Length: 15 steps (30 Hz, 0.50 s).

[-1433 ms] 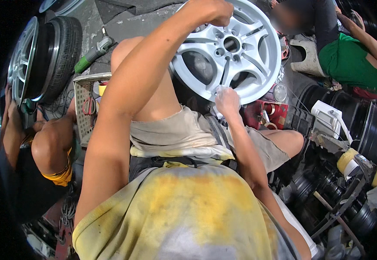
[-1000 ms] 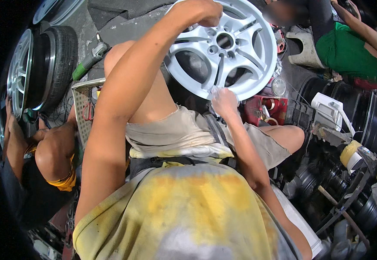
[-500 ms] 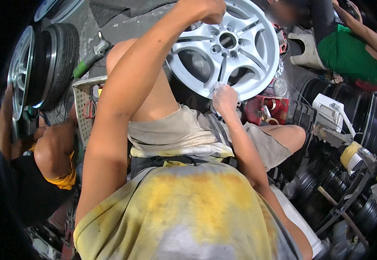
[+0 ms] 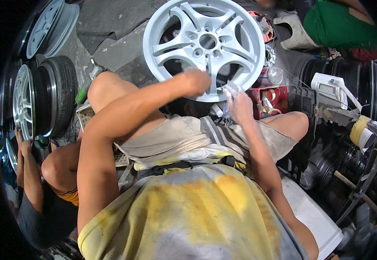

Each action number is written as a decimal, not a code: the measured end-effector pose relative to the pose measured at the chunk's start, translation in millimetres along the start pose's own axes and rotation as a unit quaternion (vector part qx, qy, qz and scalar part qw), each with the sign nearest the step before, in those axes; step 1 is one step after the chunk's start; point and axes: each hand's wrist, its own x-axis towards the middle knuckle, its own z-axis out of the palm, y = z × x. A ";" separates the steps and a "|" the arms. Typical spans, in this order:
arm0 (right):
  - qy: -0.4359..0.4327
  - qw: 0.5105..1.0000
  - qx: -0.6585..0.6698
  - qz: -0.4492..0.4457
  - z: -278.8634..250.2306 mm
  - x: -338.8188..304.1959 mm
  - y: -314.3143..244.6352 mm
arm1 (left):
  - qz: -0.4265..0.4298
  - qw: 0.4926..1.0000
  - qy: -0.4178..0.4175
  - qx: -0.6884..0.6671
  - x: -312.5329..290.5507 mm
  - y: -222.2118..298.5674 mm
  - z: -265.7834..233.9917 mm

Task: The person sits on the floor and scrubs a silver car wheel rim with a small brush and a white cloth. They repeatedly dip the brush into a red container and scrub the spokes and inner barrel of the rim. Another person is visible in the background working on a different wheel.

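Note:
A pale grey-white alloy wheel rim (image 4: 207, 41), with paired spokes and a round centre hole, lies in front of my knees. My left hand (image 4: 197, 82) is curled over the near-left side of the rim, knuckles up and slightly blurred; whatever its fingers hold is hidden. Just right of the lowest spoke, my right hand (image 4: 241, 107) pinches a crumpled whitish piece (image 4: 232, 89) by the near edge of the rim. Whether that piece is cloth or plastic I cannot tell.
A co-worker's arm (image 4: 33, 182) reaches to another wheel (image 4: 24, 102) at left, beside a tyre (image 4: 61, 93). A green-and-grey power tool (image 4: 87, 84) lies by my left knee. A red toolbox (image 4: 279, 97) stands at right. Another person in green (image 4: 340, 26) sits far right.
My left hand has come down from the far side of the rim to its near side. My right hand has drawn slightly right with the whitish piece. The view has shifted.

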 end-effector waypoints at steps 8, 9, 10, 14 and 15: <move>-0.011 0.999 -0.045 -0.024 9.9 -8.0 -5.5 | 0.000 0.993 -0.030 0.112 5.5 41.1 22.8; -0.006 0.999 -0.042 -0.027 11.4 -8.2 -2.5 | 0.008 0.994 -0.037 0.104 3.4 40.8 15.3; -0.001 0.999 -0.039 -0.029 14.0 -8.7 1.7 | 0.016 0.994 -0.044 0.096 2.2 38.5 6.5; 0.005 0.998 -0.031 -0.063 11.7 -7.6 2.9 | 0.016 0.994 -0.019 0.111 8.2 17.5 15.2; -0.011 0.997 -0.039 -0.062 10.2 -6.5 3.5 | 0.008 0.992 -0.004 0.125 8.4 13.6 16.0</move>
